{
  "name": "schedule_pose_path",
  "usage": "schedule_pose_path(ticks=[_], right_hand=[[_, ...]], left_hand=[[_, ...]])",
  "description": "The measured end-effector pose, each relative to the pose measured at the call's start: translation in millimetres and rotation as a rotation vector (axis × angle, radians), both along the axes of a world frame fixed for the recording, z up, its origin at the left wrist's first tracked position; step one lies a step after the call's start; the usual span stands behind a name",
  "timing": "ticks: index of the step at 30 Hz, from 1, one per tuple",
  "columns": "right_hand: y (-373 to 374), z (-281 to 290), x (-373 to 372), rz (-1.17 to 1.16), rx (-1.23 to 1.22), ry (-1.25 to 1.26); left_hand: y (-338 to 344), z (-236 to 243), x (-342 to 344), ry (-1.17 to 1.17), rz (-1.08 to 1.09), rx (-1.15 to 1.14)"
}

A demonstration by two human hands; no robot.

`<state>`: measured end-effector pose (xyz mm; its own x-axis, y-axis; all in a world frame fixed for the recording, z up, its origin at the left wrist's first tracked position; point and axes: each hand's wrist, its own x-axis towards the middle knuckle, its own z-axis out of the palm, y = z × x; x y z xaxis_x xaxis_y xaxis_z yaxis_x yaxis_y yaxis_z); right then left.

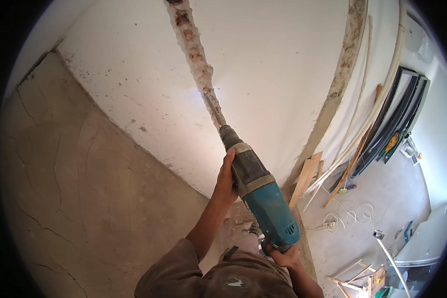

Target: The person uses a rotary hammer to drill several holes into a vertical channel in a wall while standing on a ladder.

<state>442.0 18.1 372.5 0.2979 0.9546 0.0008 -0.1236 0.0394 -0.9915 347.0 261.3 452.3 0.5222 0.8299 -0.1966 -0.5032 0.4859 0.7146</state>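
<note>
A teal and dark grey rotary hammer drill (263, 204) points up at the white wall (273, 59), its chisel bit (214, 109) in a rough vertical groove (190, 47) that shows reddish material beneath the plaster. My left hand (226, 176) is closed around the front of the drill's body, just behind the chuck (230, 137). My right hand (284, 254) grips the rear handle at the lower end, which is partly hidden by the drill body.
A second channel (342, 69) runs down the wall at right, with long white pipes (393, 59), wood boards (303, 181) and dark frames (407, 114) leaning nearby. A coiled white cable (333, 222) and a wooden stand (357, 283) lie on the cracked concrete floor (69, 188).
</note>
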Motion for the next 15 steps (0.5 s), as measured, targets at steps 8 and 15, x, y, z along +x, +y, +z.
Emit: schedule_pose_path(ticks=[8, 15], right_hand=[[10.4, -24.4, 15.0, 0.109, -0.051, 0.057], [35.9, 52.9, -23.4, -0.136, 0.219, -0.132]], left_hand=[[10.4, -11.6, 12.6, 0.109, 0.054, 0.128], [27.6, -18.7, -10.9, -0.129, -0.079, 0.026]])
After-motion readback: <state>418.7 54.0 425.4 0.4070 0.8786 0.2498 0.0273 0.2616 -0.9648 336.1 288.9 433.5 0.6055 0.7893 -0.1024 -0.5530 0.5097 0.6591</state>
